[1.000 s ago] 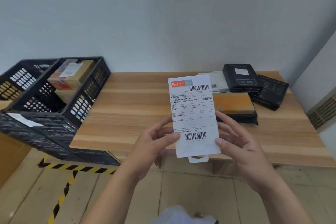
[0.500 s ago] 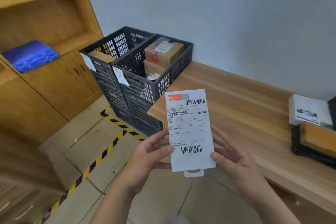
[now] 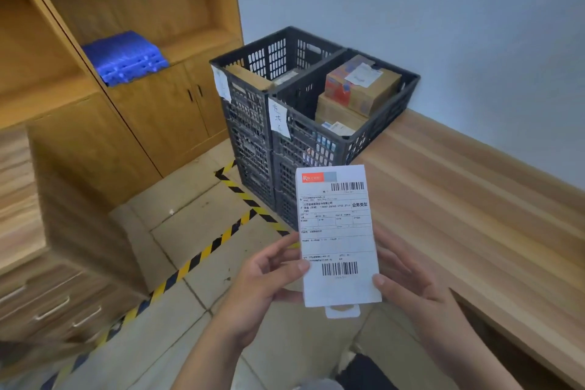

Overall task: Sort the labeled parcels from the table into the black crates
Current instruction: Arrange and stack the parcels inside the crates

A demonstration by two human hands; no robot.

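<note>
Low in the middle of the frame, a flat white labeled parcel (image 3: pixel 338 237) stands upright between both hands, its printed face with two barcodes turned toward the camera and a small hang tab showing at its bottom edge. The left hand (image 3: pixel 262 282) pinches its left edge, thumb on the front near the lower barcode and fingers behind; the right hand (image 3: pixel 408 282) grips the right edge the same way, thumb tip on the front. Above it, at the frame's centre, two stacks of black crates stand side by side at the end of the wooden table (image 3: pixel 459 199) that runs down the right side. The left crate (image 3: pixel 253 63) holds a brown box leaning at its near rim and some paler items deeper in, hard to make out; the right crate (image 3: pixel 380 136) is well filled with cardboard boxes, the top one bearing a white label. Each crate carries a paper tag (image 3: pixel 278 119) on its near face, the handwriting too blurred to read with confidence. The step in hand looks like reading the label to choose a destination. The next move calls for matching the address to one tag, then carrying the parcel up and forward over that crate's rim and letting it go flat on the contents.
</note>
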